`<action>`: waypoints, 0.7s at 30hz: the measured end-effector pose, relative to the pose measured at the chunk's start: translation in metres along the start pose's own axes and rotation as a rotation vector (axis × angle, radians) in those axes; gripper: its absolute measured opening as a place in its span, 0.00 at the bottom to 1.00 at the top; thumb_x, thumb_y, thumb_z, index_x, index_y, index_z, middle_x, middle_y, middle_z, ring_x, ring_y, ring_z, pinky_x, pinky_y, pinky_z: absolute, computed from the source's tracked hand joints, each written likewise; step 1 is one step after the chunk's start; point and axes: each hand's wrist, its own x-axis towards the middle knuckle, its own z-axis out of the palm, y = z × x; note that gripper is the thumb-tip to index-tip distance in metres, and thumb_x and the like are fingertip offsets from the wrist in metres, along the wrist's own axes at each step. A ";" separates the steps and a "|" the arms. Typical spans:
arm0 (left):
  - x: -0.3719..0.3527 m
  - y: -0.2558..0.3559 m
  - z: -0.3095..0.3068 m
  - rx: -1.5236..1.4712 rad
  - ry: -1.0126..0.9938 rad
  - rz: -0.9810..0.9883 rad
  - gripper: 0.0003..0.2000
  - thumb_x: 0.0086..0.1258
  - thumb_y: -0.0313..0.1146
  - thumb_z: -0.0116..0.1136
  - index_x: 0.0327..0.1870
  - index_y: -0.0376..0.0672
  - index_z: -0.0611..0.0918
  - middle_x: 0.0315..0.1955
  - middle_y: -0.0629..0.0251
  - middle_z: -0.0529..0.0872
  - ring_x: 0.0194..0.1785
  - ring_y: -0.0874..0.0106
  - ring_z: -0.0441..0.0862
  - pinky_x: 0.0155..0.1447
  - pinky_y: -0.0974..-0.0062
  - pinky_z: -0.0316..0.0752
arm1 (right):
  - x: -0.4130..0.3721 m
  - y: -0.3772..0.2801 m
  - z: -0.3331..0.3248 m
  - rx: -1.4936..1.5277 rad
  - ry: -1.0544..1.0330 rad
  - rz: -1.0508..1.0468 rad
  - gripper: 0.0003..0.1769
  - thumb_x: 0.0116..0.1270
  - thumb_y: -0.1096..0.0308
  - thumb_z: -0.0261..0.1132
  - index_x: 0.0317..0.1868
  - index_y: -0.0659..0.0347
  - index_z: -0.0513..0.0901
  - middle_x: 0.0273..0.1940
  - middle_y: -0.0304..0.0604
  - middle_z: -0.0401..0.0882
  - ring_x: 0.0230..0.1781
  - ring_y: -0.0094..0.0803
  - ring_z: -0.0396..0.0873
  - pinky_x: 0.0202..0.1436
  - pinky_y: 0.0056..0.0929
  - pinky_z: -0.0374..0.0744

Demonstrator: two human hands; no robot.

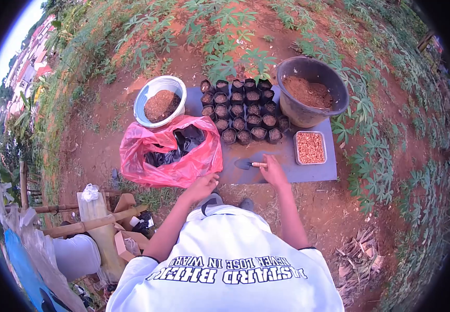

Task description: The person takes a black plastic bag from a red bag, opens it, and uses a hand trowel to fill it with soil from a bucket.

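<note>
My right hand (272, 170) grips the wooden handle of a small hand trowel (243, 164), whose dark blade points left just over the grey board (308, 173). Just below the corner of a red plastic bag (175, 176), my left hand (202, 187) has its fingers curled in, with nothing seen in them. Black plastic (189, 138) shows in the bag's mouth. Beyond the trowel, several black seedling bags (237, 111) filled with soil stand upright in rows. To their right is a clear square tub (310, 147) of orange-tan seeds or kernels.
A white basin (140, 101) with brown soil stands at the back left, next to the red bag. At the back right is a large dark bucket (341, 106) partly filled with soil. Leafy plants (368, 171) grow around the board. Bamboo poles (95, 221) and cardboard boxes (126, 247) lie at the left.
</note>
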 end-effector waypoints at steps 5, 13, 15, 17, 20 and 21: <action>0.009 0.007 -0.063 -0.105 -0.026 0.080 0.14 0.76 0.32 0.55 0.59 0.37 0.78 0.49 0.60 0.84 0.51 0.70 0.83 0.57 0.71 0.76 | 0.011 -0.048 0.006 0.110 -0.060 0.141 0.26 0.65 0.70 0.66 0.63 0.65 0.74 0.56 0.53 0.78 0.53 0.47 0.80 0.59 0.39 0.78; 0.015 -0.029 -0.142 -0.116 0.263 0.095 0.10 0.70 0.25 0.55 0.50 0.35 0.79 0.33 0.57 0.85 0.36 0.67 0.85 0.43 0.70 0.79 | 0.054 -0.132 0.064 0.116 -0.116 0.009 0.21 0.66 0.69 0.66 0.58 0.66 0.78 0.47 0.51 0.82 0.42 0.41 0.84 0.49 0.37 0.82; 0.018 -0.047 -0.152 -0.104 0.316 0.091 0.10 0.70 0.25 0.55 0.50 0.35 0.79 0.33 0.57 0.85 0.35 0.66 0.85 0.43 0.69 0.79 | 0.067 -0.153 0.080 0.134 -0.139 -0.040 0.20 0.66 0.69 0.67 0.56 0.66 0.79 0.45 0.51 0.82 0.42 0.40 0.84 0.48 0.37 0.82; 0.018 -0.055 -0.163 -0.078 0.376 0.078 0.09 0.73 0.28 0.57 0.51 0.39 0.80 0.33 0.64 0.84 0.37 0.73 0.82 0.45 0.73 0.77 | 0.080 -0.171 0.096 0.204 -0.204 -0.071 0.18 0.66 0.68 0.67 0.55 0.66 0.80 0.45 0.52 0.83 0.42 0.41 0.84 0.48 0.37 0.82; 0.015 -0.057 -0.176 -0.143 0.342 0.067 0.09 0.73 0.28 0.57 0.51 0.39 0.81 0.34 0.63 0.85 0.39 0.73 0.82 0.46 0.73 0.77 | 0.105 -0.198 0.110 0.202 -0.236 -0.104 0.19 0.67 0.67 0.67 0.55 0.67 0.80 0.44 0.51 0.84 0.42 0.42 0.85 0.48 0.37 0.82; 0.015 -0.058 -0.178 -0.146 0.339 0.067 0.09 0.73 0.28 0.57 0.51 0.39 0.81 0.34 0.63 0.85 0.39 0.73 0.82 0.46 0.73 0.77 | 0.114 -0.201 0.118 0.200 -0.237 -0.100 0.19 0.67 0.67 0.67 0.55 0.67 0.80 0.44 0.51 0.84 0.42 0.42 0.85 0.48 0.37 0.82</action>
